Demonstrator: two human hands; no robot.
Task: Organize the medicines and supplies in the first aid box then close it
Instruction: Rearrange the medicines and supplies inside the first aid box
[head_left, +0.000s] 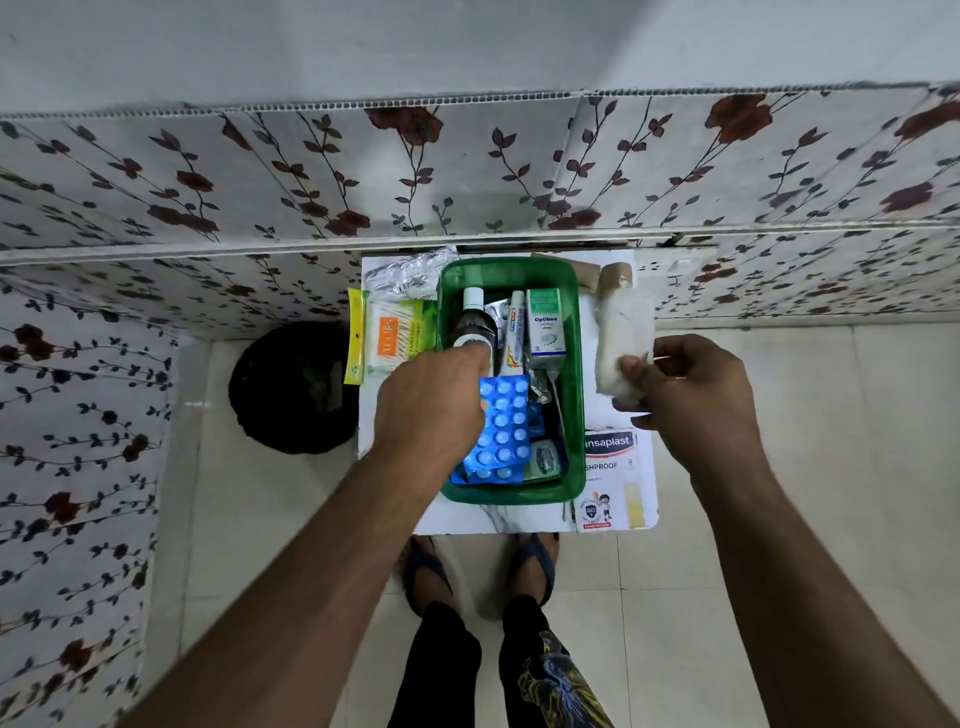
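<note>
A green first aid box (574, 395) stands open on a small white table (467, 519). Inside lie a brown bottle (474, 322), a white tube (514, 338), an Optibex carton (545, 325) and blue blister strips (503, 431). My left hand (434, 410) reaches into the box's left side, its fingertips on the bottle's base and the top blue strip. Just right of the box, my right hand (696, 400) pinches the near end of a white gauze roll (623, 343).
A cotton bud pack (395, 332) and a foil strip (410, 273) lie left of the box. Two tan bandage rolls (615, 275) sit at the back right and a Hansaplast pack (610, 478) at the front right. A black bin (293, 387) stands on the floor to the left.
</note>
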